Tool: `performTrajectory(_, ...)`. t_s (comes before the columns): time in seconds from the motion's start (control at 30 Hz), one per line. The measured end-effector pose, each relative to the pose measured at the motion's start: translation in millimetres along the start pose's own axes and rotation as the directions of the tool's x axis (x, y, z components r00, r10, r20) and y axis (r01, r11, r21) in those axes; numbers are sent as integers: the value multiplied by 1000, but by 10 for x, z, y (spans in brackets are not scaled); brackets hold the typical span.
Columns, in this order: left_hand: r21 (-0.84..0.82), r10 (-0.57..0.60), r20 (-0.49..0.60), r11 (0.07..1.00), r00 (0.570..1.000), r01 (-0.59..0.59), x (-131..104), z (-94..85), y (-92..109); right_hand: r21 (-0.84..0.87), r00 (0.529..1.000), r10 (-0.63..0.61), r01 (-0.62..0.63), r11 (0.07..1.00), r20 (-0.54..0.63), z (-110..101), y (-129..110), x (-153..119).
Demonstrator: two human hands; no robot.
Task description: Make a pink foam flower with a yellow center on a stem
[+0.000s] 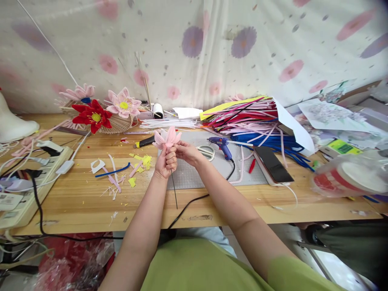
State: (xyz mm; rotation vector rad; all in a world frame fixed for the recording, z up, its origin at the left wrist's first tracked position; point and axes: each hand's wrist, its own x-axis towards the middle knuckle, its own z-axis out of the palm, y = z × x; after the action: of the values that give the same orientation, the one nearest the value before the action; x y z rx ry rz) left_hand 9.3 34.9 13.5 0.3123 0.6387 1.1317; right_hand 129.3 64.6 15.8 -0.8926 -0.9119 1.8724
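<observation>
Upright above the work surface is a pink fuzzy-wire flower (167, 138), its petals spread. Just under the petals, my left hand (166, 163) is wrapped round its base, and a thin dark stem (174, 190) runs down below the fist. From the right, my right hand (188, 153) reaches in with bent fingers closed at the flower's right-hand petals; the exact contact is partly hidden. A grey cutting mat (194, 178) lies beneath my hands. Scissors with pale handles (206, 152) and a purple glue gun (222, 146) lie on it, right of my right hand.
Yellow scraps (147, 162) and a blue fuzzy stem (112, 169) lie left. Finished flowers (96, 117) stand behind them. Bundled fuzzy stems (251, 117) fill the back right, near a phone (273, 163). A power strip (33, 202) sits far left; a black cable (190, 202) crosses the front.
</observation>
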Motion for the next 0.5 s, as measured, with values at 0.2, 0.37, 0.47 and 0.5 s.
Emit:
performTrajectory(0.2,246,-72,-31,966,997,77,67,150,7,-4,979,-163,164,986,-118,75,6,64)
performTrajectory(0.37,514,391,-260,830,883,-217,101,307,10,-195,914,-375,343,919,-156,90,-46,102)
performTrajectory(0.47,515,554,-240,769,797,-379,101,356,39,-489,853,-508,394,778,-121,131,-96,68)
performTrajectory(0.5,511,567,-226,761,792,-399,96,367,47,-588,826,-556,405,700,-94,155,-117,44)
